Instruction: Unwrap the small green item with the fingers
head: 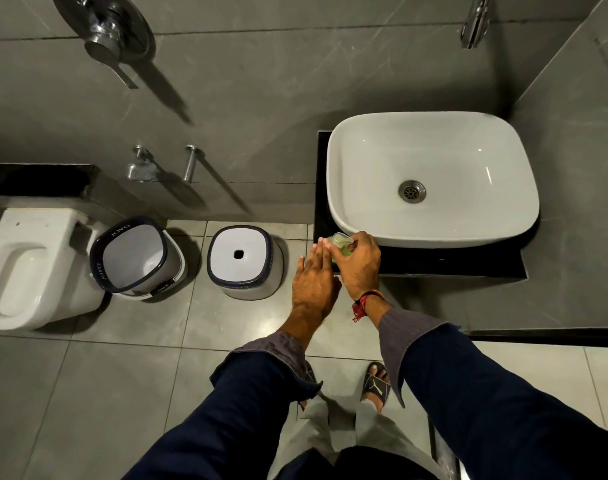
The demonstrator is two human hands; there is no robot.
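Note:
My right hand (pixel 359 263) grips a small clear container with something green in it (pixel 341 241) at the front left corner of the black counter (pixel 434 263), just before the white basin (pixel 434 178). Close to its left, my left hand (pixel 313 284) is held flat, its fingers straight and reaching toward the container; whether they touch it I cannot tell. A red thread is tied round my right wrist.
On the tiled floor stand a white bucket with a dark rim (pixel 136 254) and an upturned white stool (pixel 243 261), left of the counter. A white toilet (pixel 28 268) sits at far left. Wall taps (pixel 191 162) and a spout (pixel 474 22) stick out.

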